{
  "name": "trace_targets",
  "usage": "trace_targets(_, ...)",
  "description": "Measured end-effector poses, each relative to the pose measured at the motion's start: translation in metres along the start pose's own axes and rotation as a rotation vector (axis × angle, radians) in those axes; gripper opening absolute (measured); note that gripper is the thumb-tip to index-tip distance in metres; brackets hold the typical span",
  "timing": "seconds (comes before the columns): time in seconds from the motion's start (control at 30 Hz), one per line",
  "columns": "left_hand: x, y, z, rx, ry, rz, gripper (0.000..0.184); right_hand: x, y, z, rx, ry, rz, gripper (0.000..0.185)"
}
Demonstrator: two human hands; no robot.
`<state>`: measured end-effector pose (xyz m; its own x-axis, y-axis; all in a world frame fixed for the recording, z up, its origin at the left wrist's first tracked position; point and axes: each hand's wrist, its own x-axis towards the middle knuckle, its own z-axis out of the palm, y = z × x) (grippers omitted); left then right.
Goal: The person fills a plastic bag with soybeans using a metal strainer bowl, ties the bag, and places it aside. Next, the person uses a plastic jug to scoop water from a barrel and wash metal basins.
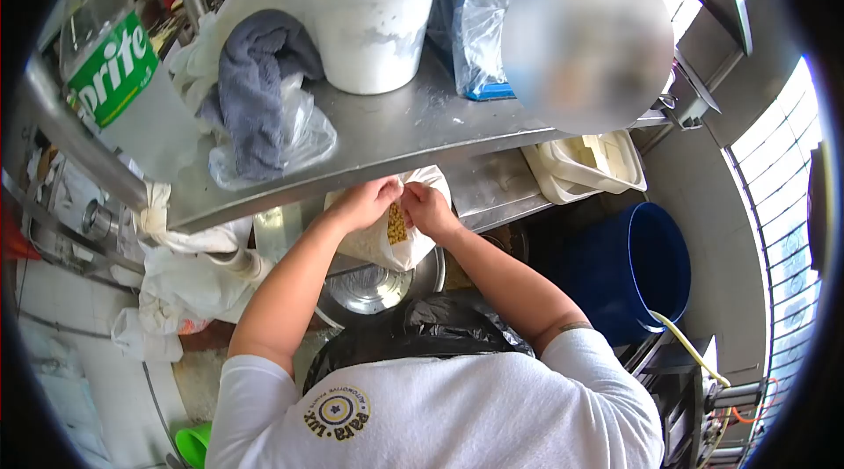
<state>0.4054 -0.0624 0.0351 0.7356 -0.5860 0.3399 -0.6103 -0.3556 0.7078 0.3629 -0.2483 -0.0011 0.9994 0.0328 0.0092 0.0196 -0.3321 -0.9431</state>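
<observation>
A whitish plastic bag (374, 247) with yellow contents showing through an opening or clear patch stands on the lower level, just beyond the steel shelf's front edge. My left hand (371, 203) is closed on the bag's top edge from the left. Right beside it, my right hand (424, 208) pinches the same top edge, the two hands nearly touching. Below the bag is a round shiny metal bowl (367, 289), partly hidden by the bag and by a black plastic apron or bag (431, 328) at my waist.
On the steel shelf (387, 126) stand a white bucket (374, 29), a grey cloth (259, 91), a Sprite bottle (114, 73) and a clear bag. Cream trays (587, 161) lie lower right, above a blue barrel (629, 276). A metal post rises at left.
</observation>
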Motion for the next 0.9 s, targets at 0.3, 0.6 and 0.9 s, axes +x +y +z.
trace_targets(0.3, -0.001, -0.011, 0.008, 0.275, 0.039, 0.137, 0.005, -0.003, -0.014, 0.014, 0.351, 0.164, 0.302, 0.030)
trace_targets(0.6, -0.003, -0.034, 0.007, 0.437, 0.002, 0.253, 0.015, 0.011, -0.029, -0.003, 0.320, -0.089, 0.415, 0.018)
trace_targets(0.9, 0.003, -0.024, -0.021, -0.174, -0.238, -0.129, 0.008, -0.010, -0.023, 0.003, 0.996, -0.109, 0.459, 0.010)
